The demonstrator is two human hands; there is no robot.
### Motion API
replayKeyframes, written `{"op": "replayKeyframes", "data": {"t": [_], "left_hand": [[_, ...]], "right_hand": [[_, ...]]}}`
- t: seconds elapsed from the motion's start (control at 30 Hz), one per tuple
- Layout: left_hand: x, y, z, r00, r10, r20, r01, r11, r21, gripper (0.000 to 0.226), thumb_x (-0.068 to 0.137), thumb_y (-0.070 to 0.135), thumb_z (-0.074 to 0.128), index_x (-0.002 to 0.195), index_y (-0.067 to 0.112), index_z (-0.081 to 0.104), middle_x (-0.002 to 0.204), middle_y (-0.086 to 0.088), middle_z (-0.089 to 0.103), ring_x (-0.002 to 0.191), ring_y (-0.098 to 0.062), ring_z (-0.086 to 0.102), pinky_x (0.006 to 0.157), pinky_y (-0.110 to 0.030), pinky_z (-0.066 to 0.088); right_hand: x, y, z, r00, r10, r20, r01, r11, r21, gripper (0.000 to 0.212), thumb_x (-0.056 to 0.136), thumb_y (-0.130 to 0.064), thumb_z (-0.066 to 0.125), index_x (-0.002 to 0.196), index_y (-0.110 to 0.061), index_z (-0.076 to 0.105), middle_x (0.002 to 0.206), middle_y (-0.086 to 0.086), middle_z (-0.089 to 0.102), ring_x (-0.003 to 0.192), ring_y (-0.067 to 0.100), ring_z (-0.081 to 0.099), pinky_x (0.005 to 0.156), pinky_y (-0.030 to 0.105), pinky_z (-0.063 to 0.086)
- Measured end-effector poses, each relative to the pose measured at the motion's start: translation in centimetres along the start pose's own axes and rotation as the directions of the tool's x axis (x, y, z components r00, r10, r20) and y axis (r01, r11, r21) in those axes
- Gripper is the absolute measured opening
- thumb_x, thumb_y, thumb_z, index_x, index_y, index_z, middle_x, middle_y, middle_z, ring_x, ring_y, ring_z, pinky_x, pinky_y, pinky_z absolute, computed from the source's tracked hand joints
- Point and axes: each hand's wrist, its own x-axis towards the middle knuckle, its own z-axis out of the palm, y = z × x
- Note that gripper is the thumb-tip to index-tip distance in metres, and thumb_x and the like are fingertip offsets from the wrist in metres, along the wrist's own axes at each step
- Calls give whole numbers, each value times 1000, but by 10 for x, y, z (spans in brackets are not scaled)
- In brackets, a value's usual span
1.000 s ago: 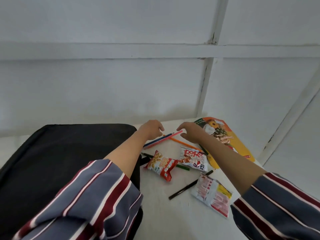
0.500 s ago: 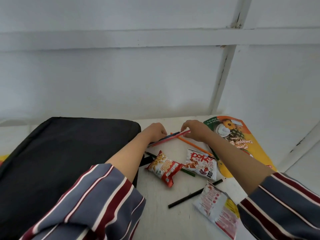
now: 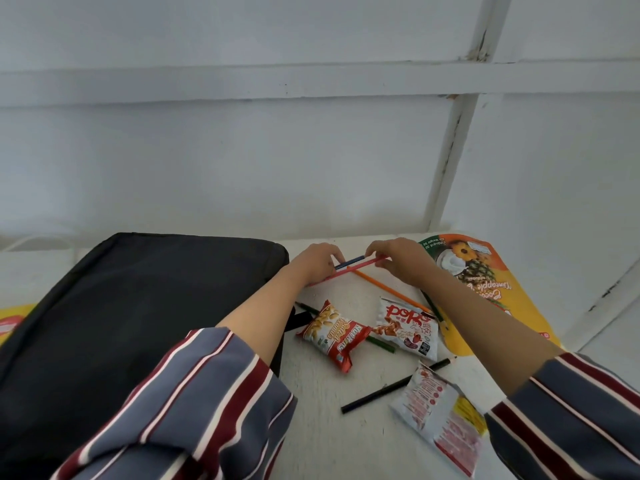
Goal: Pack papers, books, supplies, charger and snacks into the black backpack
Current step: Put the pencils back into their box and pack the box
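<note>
At the far edge of the counter (image 3: 346,427), between the backpack (image 3: 138,306) and a yellow packet (image 3: 491,271), both hands hold a pink pencil (image 3: 356,268) with a blue pencil (image 3: 349,262) lying alongside it.

- Left hand (image 3: 320,263): fingers curled over the pair toward its left part.
- Right hand (image 3: 403,259): fingertips pinch the right-hand ends.
- Long axis of the pair: from near left to far right, roughly across the body.

The backpack lies flat, immediately left of the left hand. Its opening cannot be seen. Judgement: the transfer runs leftward, so the left hand is the nearer carrier. The pair should enter the bag end-on, which calls for turning its axis.

An orange pencil (image 3: 388,289) lies on the counter just beneath the pair and runs to the near right. Nearer lie a black pencil (image 3: 391,388) and a peanut packet (image 3: 334,332), not yet packed.
</note>
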Motion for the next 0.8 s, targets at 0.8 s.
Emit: {"op": "replayKeyframes", "data": {"t": [0.8], "left_hand": [[-119, -39, -120, 573, -63, -817, -458, 802, -383, 27, 98, 6, 43, 115, 10, 62, 120, -5, 59, 107, -12, 54, 89, -10, 43]], "right_hand": [[-1, -148, -59, 957, 77, -280, -38, 989, 139, 29, 95, -3, 45, 121, -12, 54, 117, 13, 62, 98, 30, 60, 85, 38, 49]]}}
